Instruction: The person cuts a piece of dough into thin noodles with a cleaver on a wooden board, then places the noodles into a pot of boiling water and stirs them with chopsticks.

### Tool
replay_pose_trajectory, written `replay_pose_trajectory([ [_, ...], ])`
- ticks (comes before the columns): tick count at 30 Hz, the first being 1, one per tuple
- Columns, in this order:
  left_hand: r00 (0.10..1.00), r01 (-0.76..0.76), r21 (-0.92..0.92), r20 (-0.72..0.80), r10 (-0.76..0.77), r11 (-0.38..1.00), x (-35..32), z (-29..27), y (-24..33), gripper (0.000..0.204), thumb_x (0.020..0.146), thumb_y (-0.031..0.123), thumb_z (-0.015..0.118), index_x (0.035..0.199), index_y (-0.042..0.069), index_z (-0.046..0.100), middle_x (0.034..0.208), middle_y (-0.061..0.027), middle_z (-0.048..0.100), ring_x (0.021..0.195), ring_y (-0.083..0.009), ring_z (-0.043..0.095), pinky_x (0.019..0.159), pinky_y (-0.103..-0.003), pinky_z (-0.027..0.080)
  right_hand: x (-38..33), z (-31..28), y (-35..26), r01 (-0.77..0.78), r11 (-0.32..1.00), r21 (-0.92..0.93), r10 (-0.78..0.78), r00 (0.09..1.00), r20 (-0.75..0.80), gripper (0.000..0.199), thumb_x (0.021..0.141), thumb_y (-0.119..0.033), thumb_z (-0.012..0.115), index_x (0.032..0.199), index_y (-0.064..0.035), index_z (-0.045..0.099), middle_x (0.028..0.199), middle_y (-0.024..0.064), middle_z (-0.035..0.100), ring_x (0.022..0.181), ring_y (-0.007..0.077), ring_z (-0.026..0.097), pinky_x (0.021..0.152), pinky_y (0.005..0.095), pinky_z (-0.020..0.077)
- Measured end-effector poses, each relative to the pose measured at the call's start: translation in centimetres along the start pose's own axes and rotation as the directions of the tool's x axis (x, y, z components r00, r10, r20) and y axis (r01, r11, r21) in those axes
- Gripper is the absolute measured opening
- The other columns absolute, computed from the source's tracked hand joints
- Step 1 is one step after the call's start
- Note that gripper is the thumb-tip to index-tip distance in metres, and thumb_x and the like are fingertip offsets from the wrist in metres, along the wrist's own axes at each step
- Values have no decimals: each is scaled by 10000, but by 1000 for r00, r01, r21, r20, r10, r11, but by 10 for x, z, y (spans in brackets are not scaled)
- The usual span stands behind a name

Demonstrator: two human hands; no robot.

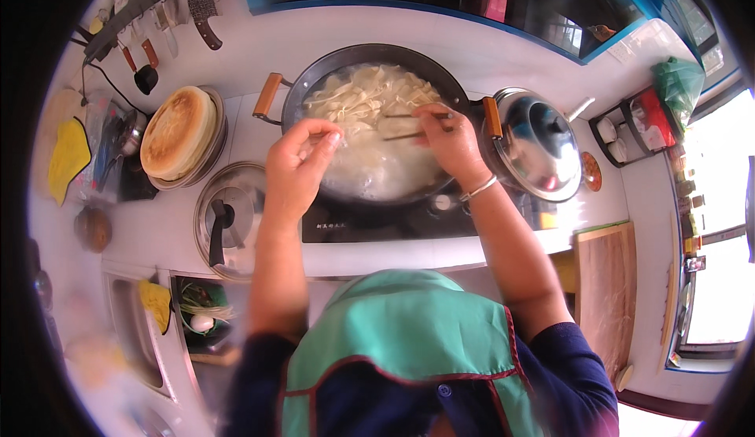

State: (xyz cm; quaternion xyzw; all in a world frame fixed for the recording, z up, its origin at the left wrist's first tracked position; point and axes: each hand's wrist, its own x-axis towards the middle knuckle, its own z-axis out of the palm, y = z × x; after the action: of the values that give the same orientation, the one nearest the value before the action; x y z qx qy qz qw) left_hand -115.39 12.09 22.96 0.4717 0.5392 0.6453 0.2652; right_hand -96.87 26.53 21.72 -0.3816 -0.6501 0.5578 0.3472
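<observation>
A black wok (314, 83) with wooden handles stands on a dark cooktop (370, 221), full of wide pale noodles (366, 99) in cloudy boiling water. My right hand (448, 140) holds a pair of chopsticks (405, 125) whose tips reach into the noodles. My left hand (297, 166) hovers over the wok's left side with fingertips pinched together, apparently on a thin strip of dough; what it holds is blurred by steam.
A stack of round flatbreads (178, 130) sits left of the wok. A glass pot lid (228, 217) lies near the counter's front. A covered steel pot (539, 146) stands right, beside a wooden board (607, 288). A sink (130, 335) is lower left.
</observation>
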Motion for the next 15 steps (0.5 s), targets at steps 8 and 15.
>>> replay_pose_trajectory([
  [8, 999, -21, 41, -28, 23, 999, -5, -15, -8, 87, 875, 61, 595, 939, 2, 606, 879, -15, 639, 825, -75, 578, 757, -209, 442, -29, -69, -66, -81, 970, -228, 55, 991, -118, 246, 913, -173, 498, 875, 12, 657, 701, 39, 581, 545, 96, 574, 520, 207, 511],
  [15, 1000, -19, 4, -20, 19, 1000, -5, -23, 1, 86, 882, 67, 589, 933, 2, 610, 879, -20, 637, 839, -80, 570, 772, -211, 434, -11, 5, -31, 453, 785, -422, -362, 889, 280, 204, 871, -168, 561, 954, -8, 656, 876, 141, 660, 717, 250, 635, 672, 305, 498],
])
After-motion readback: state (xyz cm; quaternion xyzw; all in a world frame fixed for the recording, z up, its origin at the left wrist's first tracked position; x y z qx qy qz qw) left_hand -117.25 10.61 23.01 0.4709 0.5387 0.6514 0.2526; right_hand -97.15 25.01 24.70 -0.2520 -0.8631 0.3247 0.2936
